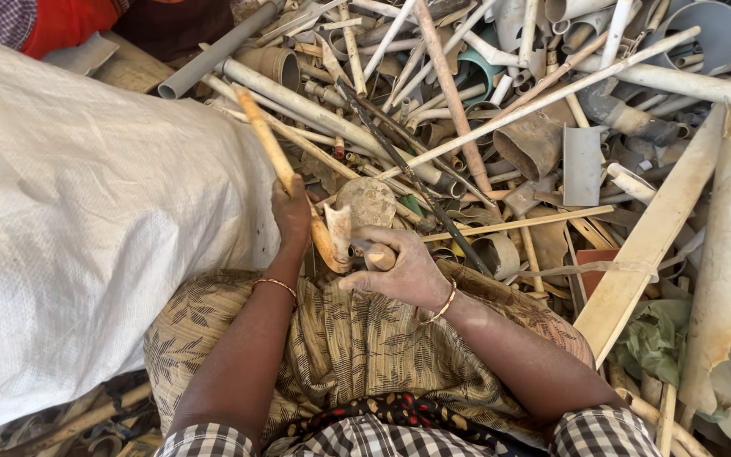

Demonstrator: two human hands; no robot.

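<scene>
**Two hands on scrap pipe, over a heap of offcuts**

The left hand (291,211) is wrapped around a long yellowish pipe (274,156) that slants up and away to the far left, its near end dropping toward the lap. The fingers are curled fully round it, pressed together in a closed fist, with no gap showing. The right hand (399,267) lies just to the right, fingers bent and closed over a short tan pipe stub (380,255); the thumb side rests against a broken, pale fragment (338,230) that stands between the two hands. Whether that fragment is joined to the long pipe cannot be told.

To handle this well, a firm grip close to the working end seems wise, with the long pipe kept steady so its far end does not swing into the heap. Broken edges look sharp, so fingers are best kept off the jagged rim.

A big white woven sack (86,228) fills the left side, touching the person's patterned cloth (349,338) at the lap. Beyond and to the right lies a dense pile of grey and cream pipe offcuts (535,101), with a flat pale board (653,237) slanting through it.
</scene>
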